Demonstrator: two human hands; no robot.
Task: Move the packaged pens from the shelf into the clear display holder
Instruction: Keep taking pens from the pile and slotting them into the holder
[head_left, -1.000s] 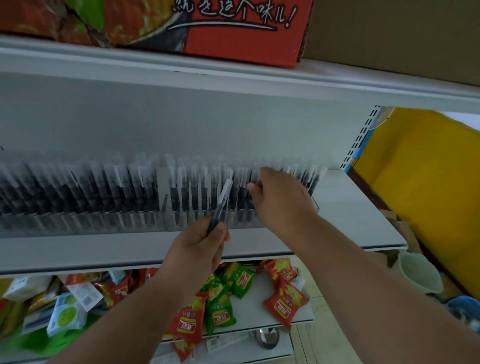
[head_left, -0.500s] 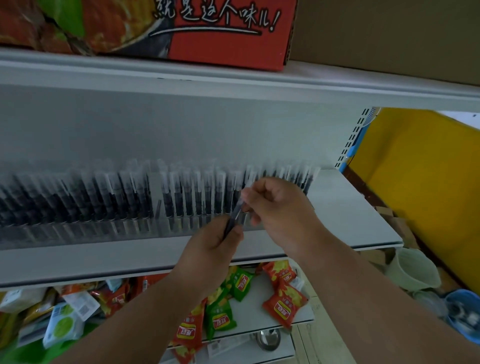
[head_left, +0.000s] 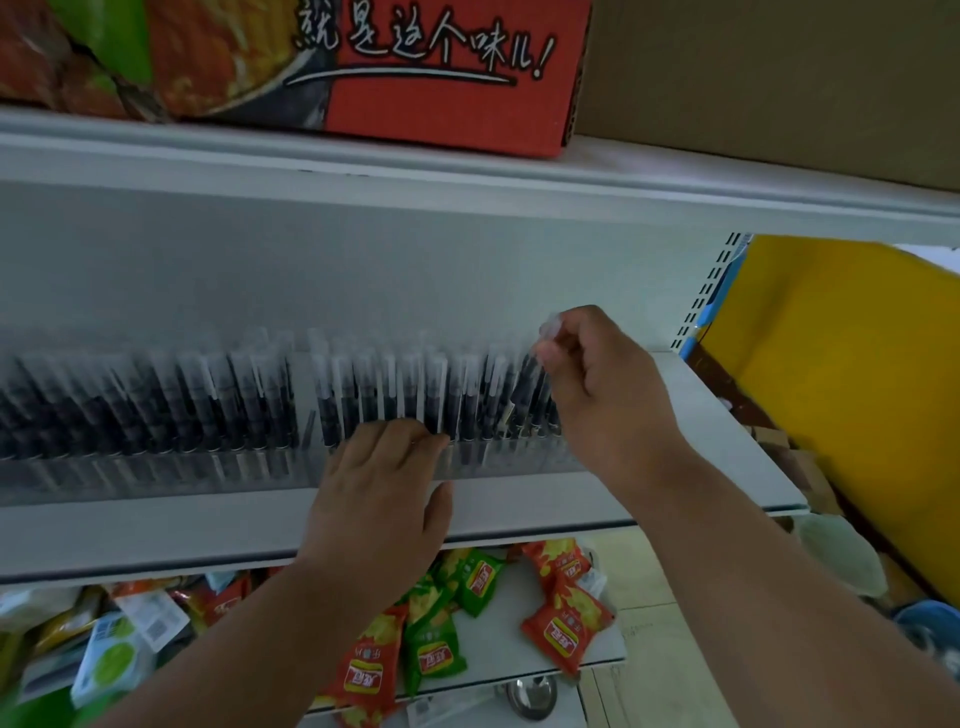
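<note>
A long clear display holder (head_left: 156, 478) stands on the white shelf (head_left: 156, 535), filled with several packaged black pens (head_left: 208, 405) standing upright in rows. My right hand (head_left: 602, 395) pinches the clear top of one packaged pen (head_left: 527, 384) at the holder's right end; the pen leans among the others. My left hand (head_left: 384, 488) lies with straight fingers against the holder's front, fingertips touching the pens near the middle. It holds nothing.
A red printed carton (head_left: 363, 67) and a brown box (head_left: 779, 78) sit on the shelf above. Red and green snack packets (head_left: 431, 644) lie on the lower shelf. A yellow surface (head_left: 857, 389) stands to the right, past the shelf's bare right end (head_left: 727, 441).
The pen passed from my left hand to my right, which carried it up and right to the holder's right end. My left hand opened and moved onto the holder's front.
</note>
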